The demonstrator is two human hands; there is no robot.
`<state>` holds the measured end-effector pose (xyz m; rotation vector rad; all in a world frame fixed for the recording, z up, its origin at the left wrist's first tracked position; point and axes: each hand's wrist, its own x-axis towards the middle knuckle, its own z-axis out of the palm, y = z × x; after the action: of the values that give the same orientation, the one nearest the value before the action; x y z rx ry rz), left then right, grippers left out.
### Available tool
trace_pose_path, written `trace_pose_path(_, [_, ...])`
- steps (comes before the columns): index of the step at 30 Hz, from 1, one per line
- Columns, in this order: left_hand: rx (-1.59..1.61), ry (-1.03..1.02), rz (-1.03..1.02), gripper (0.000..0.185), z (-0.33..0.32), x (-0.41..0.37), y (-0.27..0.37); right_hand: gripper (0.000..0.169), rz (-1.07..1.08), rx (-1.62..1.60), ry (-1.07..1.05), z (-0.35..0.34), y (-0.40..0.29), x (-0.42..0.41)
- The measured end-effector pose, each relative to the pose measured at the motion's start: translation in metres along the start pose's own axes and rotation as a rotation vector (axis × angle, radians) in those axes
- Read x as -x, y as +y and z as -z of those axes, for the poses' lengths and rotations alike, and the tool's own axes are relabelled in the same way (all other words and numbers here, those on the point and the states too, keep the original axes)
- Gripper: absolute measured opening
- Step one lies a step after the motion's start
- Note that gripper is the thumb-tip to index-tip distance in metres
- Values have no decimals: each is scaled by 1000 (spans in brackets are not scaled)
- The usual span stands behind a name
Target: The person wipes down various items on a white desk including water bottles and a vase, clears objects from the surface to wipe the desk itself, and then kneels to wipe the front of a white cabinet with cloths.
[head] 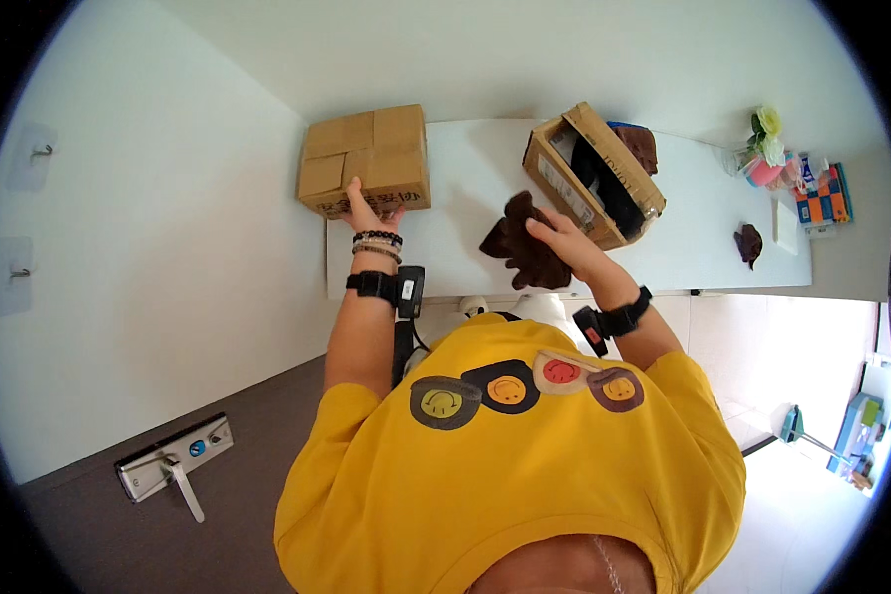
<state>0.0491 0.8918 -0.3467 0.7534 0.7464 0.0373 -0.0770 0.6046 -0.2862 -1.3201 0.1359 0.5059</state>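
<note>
At the left end of the white table is a taped cardboard box with writing on its front side. My left hand grips its near lower edge, thumb up against the front and fingers partly hidden. Between the two boxes, my right hand holds a crumpled dark brown cloth above the tabletop. Just beyond that hand an open cardboard box stands at an angle. Black material shows inside it.
Folded brown fabric lies behind the open box. Farther right are another dark brown cloth piece, artificial flowers and a patterned orange-and-blue item. A wall borders the left side, above a door handle.
</note>
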Motion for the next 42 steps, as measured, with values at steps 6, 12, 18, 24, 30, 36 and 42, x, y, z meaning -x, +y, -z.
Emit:
trace_pose_path(6, [72, 93, 2, 85, -15, -24, 11, 37, -25, 149, 37, 12, -7, 49])
trace_pose_path(12, [-100, 194, -26, 77, -19, -35, 21, 36, -19, 207, 19, 22, -21, 74])
trace_pose_path(18, [-246, 294, -118, 89, -9, -14, 11, 42, 5, 232, -146, 38, -61, 110])
trace_pose_path(24, [-524, -263, 8, 57, -25, 70, -61, 49, 318, 133, 62, 109, -79, 182])
trace_pose_path(30, [-1029, -686, 350, 72, -125, 146, -122, 32, 47, 151, 405, 188, -36, 187])
trace_pose_path(36, [-1037, -619, 434, 25, -142, 127, -168, 31, -123, 240, 526, 223, 36, 164])
trace_pose_path(42, [-926, -624, 275, 24, -129, 150, -108, 33, -136, 230, 559, 252, 63, 148])
